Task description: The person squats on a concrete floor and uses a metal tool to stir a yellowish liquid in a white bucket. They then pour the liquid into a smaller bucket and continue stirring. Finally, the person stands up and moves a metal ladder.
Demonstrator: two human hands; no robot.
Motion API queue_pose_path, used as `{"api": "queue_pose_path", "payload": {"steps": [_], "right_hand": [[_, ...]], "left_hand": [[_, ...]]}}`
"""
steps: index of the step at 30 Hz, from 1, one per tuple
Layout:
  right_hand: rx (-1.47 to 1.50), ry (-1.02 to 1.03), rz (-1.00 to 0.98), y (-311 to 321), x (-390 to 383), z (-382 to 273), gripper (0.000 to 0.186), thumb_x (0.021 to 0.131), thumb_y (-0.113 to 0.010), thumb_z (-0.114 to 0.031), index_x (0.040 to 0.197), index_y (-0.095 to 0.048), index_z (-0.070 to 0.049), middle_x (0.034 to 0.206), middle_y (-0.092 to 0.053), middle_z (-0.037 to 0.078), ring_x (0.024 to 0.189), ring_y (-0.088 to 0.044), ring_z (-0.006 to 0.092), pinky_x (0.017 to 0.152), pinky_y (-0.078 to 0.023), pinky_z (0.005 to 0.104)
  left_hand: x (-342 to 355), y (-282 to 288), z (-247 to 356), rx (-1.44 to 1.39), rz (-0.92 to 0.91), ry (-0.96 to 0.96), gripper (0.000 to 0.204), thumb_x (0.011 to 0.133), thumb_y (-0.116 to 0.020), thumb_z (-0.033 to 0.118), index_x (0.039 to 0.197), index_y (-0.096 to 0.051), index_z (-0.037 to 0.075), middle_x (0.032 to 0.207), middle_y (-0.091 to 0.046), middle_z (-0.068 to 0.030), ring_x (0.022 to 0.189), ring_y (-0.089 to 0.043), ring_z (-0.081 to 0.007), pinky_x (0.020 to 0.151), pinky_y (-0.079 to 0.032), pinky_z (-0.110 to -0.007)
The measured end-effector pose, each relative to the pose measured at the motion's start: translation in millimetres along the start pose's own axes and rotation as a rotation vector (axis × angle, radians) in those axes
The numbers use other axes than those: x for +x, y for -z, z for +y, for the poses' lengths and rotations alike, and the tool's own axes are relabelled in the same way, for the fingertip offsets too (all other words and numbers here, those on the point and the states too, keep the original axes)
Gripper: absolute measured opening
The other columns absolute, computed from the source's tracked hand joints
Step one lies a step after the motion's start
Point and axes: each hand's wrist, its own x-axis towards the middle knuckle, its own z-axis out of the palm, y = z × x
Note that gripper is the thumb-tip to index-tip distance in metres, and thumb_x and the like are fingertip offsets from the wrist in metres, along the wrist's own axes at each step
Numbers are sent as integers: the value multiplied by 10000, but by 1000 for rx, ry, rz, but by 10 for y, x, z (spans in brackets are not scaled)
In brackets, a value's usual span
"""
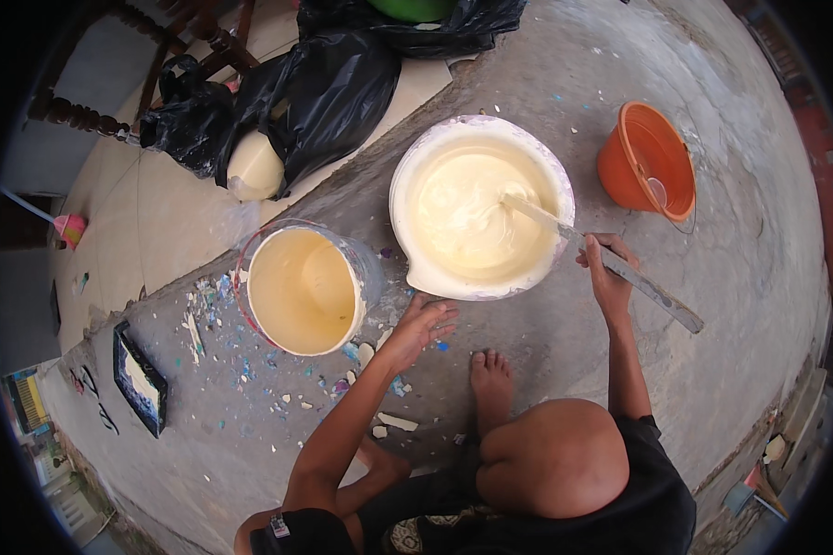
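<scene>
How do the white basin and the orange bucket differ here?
Colour and size: the basin is whitish and wider; the bucket is orange and smaller.
Contents: the basin holds a cream-coloured mixture; a pale round object shows inside the bucket.
Contact: the right hand holds a flat stick dipped into the basin; neither of the hands touches the bucket.
Both are round, open-topped and on the grey floor.

White basin (477, 289), round, upright on concrete, about 1 o'clock from view's centre; pouring lip at 7, rim smeared purplish. Cream liquid (449, 222) inside, glossy, swirl-marked. Flat greyish stick (640, 281), tip in the liquid, slants out over the rim at 4 o'clock; contact with rim unclear.
</scene>
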Motion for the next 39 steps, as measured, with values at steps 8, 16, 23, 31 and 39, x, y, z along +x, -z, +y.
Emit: {"api": "queue_pose_path", "payload": {"steps": [8, 16, 23, 31, 39], "right_hand": [[97, -136, -256, -113, -109, -58, 165, 860, -591, -136, 797, -609, 15, 679, -622, 64, 549, -585, 96, 512, -451, 216], [128, -370, 44, 211, 166, 470, 252, 890, -499, -241, 983, -575, -20, 727, -518, 26, 588, -479, 78, 504, -368, 214], [296, -260, -26, -365, 514, 816, 518, 825, -532, -273, 1243, -476, 27, 1168, -524, 138, 987, -539, 207, 853, -414, 310], [373, -522, -68, -660, 1055, 605, 373, 807, -573, -275, 1034, -568, 21, 917, -571, 72, 884, -531, 147, 775, -426, 264], [415, -426, -77, -694, 1031, 638, 336, 817, -588, -280, 999, -570, 2, 892, -568, 55, 826, -527, 134, 730, -432, 266]], "left_hand": [[-18, 19, 64, 60, -2, -17, 650, 912, -514, 184, 1417, -117, 85, 1357, -355, -150, 1249, -397, -295, 1006, -370, -430], [-12, -124, 55, -73, 15, -135, 644, 909, -498, 140, 1413, -98, 100, 1380, -313, -129, 1240, -411, -312, 996, -391, -439], [14, -192, 22, -70, 42, -152, 628, 903, -475, 98, 1407, -101, 105, 1378, -312, -131, 1231, -425, -326, 1019, -373, -453], [118, -354, -159, -254, 124, -263, 572, 900, -468, 62, 1393, -180, 95, 1385, -313, -109, 1262, -379, -275, 1048, -327, -439], [303, -333, -165, -282, 305, -453, 489, 873, -544, 39, 1325, -365, 87, 1314, -436, -63, 1226, -413, -187, 1036, -344, -379]]}}
